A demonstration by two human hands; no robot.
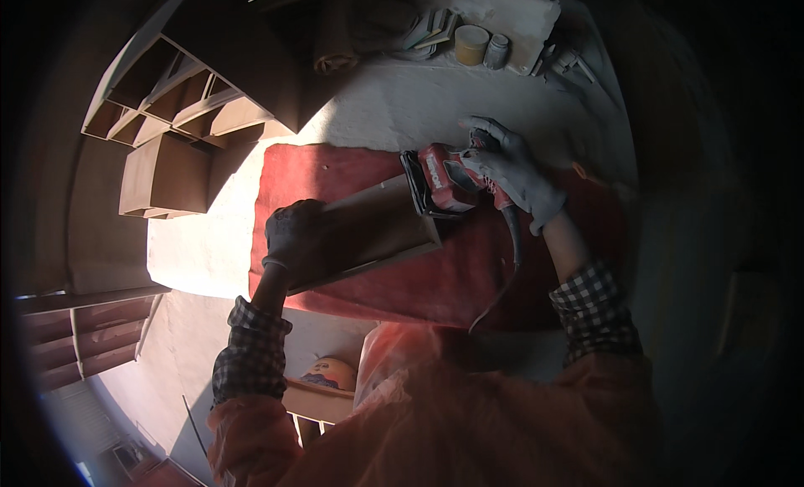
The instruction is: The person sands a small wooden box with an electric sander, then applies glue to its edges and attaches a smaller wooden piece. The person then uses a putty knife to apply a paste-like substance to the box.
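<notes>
My right hand (521, 179), in a pale grey glove, is closed around a red and black electric sander (450, 181). The sander's black pad stands on edge against the right end of a shallow brown wooden box (368, 227), shaped like a drawer. A power cord (514, 244) hangs from the tool and trails toward me. At the box's left end, my left hand (292, 231), in a dark-looking glove, grips the wall; shadow hides some of its fingers. Beneath the box lies a red cloth (469, 278) on the pale work surface.
A tan tub (471, 46), a grey jar (496, 51) and a stack of flat pads (432, 28) stand at the far side. To the left are a wooden cabinet with compartments (188, 85) and a smaller wooden box (164, 175). A round-topped stool (327, 374) is near me.
</notes>
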